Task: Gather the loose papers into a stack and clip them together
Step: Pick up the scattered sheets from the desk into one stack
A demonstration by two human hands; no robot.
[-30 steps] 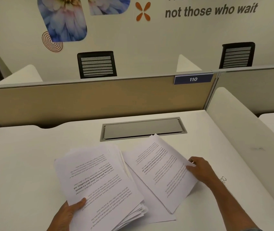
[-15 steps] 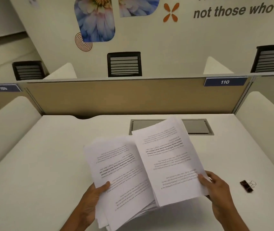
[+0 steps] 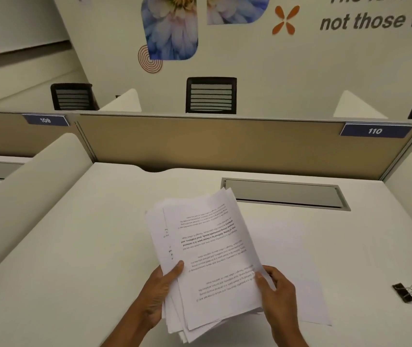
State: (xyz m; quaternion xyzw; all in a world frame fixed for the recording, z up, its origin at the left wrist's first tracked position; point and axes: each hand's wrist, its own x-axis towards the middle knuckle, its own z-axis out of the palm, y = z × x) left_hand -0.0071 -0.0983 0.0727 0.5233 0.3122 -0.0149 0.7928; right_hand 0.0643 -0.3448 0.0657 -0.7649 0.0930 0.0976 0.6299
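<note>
Holding the uneven stack of white printed paper sheets (image 3: 215,259) above the white bench (image 3: 74,246) near its front edge, left hand (image 3: 158,294) and right hand (image 3: 279,296) each grip closed on a side, likely for squaring. Black metal binder clip (image 3: 403,293) waits untouched toward the right edge.

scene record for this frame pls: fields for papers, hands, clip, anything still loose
papers: uneven stack of white printed sheets, edges not squared, print upside down to the camera
left hand: grips the stack's left edge
right hand: grips its right edge
clip: black binder clip with silver wire handles, on the white desk, right of the hands, untouched
loose: one white sheet flat on the desk, under and right of the stack
</note>
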